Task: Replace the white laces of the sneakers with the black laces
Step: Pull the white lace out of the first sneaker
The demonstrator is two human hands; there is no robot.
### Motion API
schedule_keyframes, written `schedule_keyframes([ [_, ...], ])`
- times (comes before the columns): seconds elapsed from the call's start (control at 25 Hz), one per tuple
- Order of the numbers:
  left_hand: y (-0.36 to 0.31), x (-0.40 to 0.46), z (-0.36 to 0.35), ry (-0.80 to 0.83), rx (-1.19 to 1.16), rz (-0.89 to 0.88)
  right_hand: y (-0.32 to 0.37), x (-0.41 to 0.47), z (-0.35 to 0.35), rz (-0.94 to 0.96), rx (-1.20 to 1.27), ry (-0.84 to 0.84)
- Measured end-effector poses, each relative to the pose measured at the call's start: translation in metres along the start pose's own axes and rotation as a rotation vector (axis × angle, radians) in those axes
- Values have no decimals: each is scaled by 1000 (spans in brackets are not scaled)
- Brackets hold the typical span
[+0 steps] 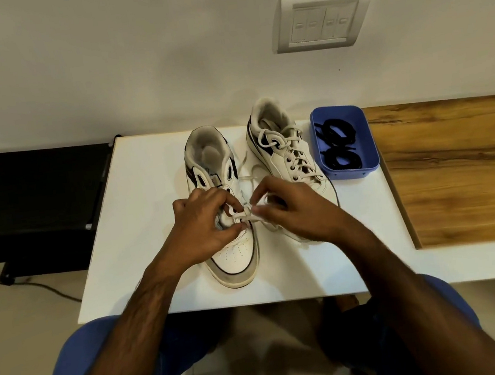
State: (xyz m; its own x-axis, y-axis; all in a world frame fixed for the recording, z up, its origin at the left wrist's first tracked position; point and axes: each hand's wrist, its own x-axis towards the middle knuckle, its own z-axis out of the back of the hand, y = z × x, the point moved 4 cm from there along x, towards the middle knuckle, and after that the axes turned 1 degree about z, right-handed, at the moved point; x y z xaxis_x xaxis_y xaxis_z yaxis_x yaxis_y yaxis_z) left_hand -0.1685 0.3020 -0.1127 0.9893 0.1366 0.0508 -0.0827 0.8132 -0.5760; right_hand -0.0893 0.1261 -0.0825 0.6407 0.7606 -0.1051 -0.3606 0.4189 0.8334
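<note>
White worktop carrying two sneakers, toes toward the wearer, long axes running near to far. Left sneaker under both hands, upper eyelets already bare; right sneaker just beside it, fully laced in white. Blue tray with coiled black laces at far right, nearer the right hand. Left hand curled, fingers pinching the white lace at the lowest eyelets. Right hand curled, gripping the same lace just to the right. Lace crossing the shoe's axis between both grips; likely pull: up and away from the toe.
</note>
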Motion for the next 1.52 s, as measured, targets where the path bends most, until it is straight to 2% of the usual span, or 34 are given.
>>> schedule_keyframes([
  [0.08,-1,0,0,7,-1,4,-4,3,-18,8,-242,78],
  [0.16,0,-1,0,13,-9,3,-4,5,-25,44,-379,51],
  [0.24,-1,0,0,10,-14,2,0,6,-19,109,-443,-16],
  [0.28,-1,0,0,7,-10,0,2,5,-12,140,-392,-15],
  [0.36,-2,0,1,-1,-4,-6,7,1,6,196,-92,22],
  [0.52,-1,-1,1,11,-3,-12,22,-10,43,264,838,-38],
  [0.56,-1,-1,1,13,-13,-11,22,-10,43,224,909,-63],
  [0.6,0,-1,1,14,-22,-7,18,-8,41,162,805,-103],
  [0.68,1,0,0,11,-19,-1,6,-4,28,25,218,-121],
  [0.72,1,0,0,10,-14,0,-1,-2,17,-16,-78,-81],
  [0.76,1,0,-1,11,-15,0,-5,-2,6,-32,-275,-27],
  [0.84,1,0,-1,11,-20,-3,-9,1,-13,-27,-354,57],
  [1.0,-1,0,0,9,-10,-9,-9,9,-25,52,-446,51],
  [1.08,-2,0,1,2,-4,-6,-6,9,-19,118,-289,55],
  [1.2,-1,-1,1,2,0,-12,7,1,10,234,399,-18],
  [1.28,1,-1,1,8,-11,-13,14,-3,25,230,865,-58],
  [1.32,1,-1,1,7,-17,-12,15,-3,26,194,1011,-65],
  [1.36,0,-1,1,3,-20,-13,16,-2,24,143,1032,-81],
  [1.4,0,-1,1,0,-18,-12,13,0,22,81,905,-114],
  [1.48,-1,-1,1,-5,-7,-16,6,1,14,-22,362,-125],
  [1.52,-1,0,0,-6,-1,-17,3,1,7,-30,74,-73],
])
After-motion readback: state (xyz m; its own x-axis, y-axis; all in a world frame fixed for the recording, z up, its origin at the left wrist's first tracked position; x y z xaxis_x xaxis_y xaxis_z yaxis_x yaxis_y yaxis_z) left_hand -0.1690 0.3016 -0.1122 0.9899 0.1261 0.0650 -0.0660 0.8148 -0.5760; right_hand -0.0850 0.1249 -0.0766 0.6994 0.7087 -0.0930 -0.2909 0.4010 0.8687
